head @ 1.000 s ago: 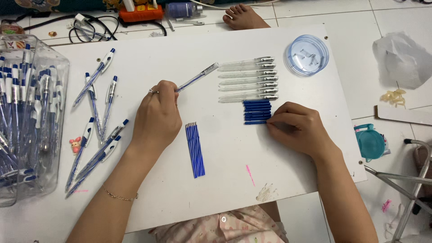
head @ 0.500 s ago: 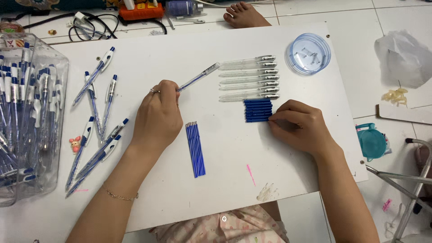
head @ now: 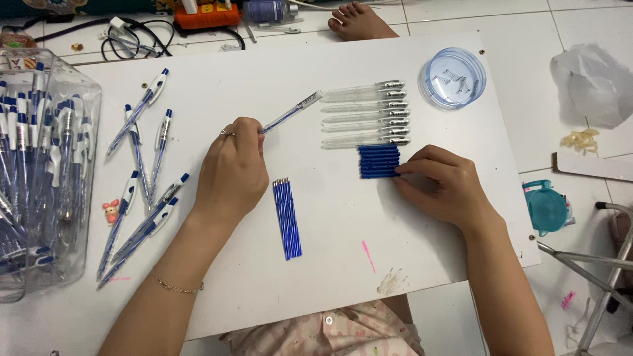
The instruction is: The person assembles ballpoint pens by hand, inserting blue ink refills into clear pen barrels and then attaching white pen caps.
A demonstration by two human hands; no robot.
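My left hand point(head: 232, 168) grips a clear pen barrel point(head: 291, 111) that points up and right toward a row of several clear pen barrels point(head: 366, 115) laid side by side. My right hand point(head: 445, 184) rests on the white board point(head: 264, 277), its fingertips touching a stack of short blue pen parts point(head: 378, 161) just below that row. A bundle of blue ink refills point(head: 287, 218) lies between my two hands.
Several assembled blue-and-white pens point(head: 142, 171) lie scattered at the left, beside a clear plastic jar point(head: 39, 171) full of pens. A round clear lid holding small springs point(head: 453, 77) sits at the board's top right. Another person's bare foot point(head: 359, 21) is beyond the far edge.
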